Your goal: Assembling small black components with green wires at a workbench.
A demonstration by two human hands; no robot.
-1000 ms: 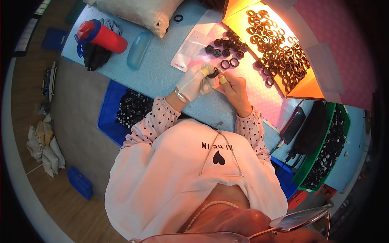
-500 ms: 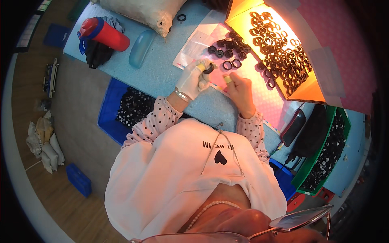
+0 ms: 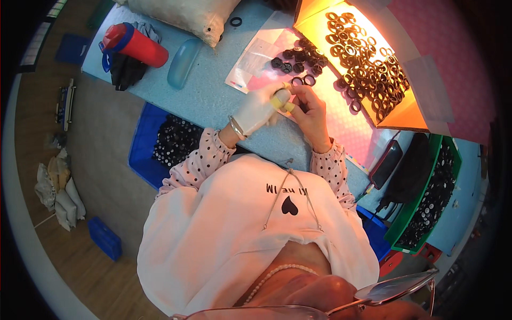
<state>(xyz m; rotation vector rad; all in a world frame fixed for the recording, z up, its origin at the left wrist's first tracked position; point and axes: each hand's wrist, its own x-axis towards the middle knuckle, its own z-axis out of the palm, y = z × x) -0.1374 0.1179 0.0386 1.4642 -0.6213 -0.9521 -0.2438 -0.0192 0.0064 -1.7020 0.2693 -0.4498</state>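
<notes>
My left hand (image 3: 257,111), in a white glove with yellow tape on a finger, is closed around a black ring that the fingers now hide. Against its fingertips presses my right hand (image 3: 314,117), ungloved with yellow tape on a fingertip; its fingers are pinched together, and what they grip cannot be made out. Just beyond the hands, two black rings (image 3: 303,80) lie beside a cluster of black round caps (image 3: 287,68) on a pink and white sheet (image 3: 256,82). Many more black rings (image 3: 368,88) fill a brightly lit open box (image 3: 408,121) at the right.
A red bottle (image 3: 143,49), a blue case (image 3: 184,63) and a stuffed cloth sack (image 3: 181,17) occupy the table's far left. At right lie a phone (image 3: 385,164) and a green bin (image 3: 396,234) of black parts. A blue bin (image 3: 137,146) sits below the table edge.
The two hands have come together. My left hand has turned, hiding the black ring that showed in its fingers, and my right hand has moved left and up to meet it.
</notes>
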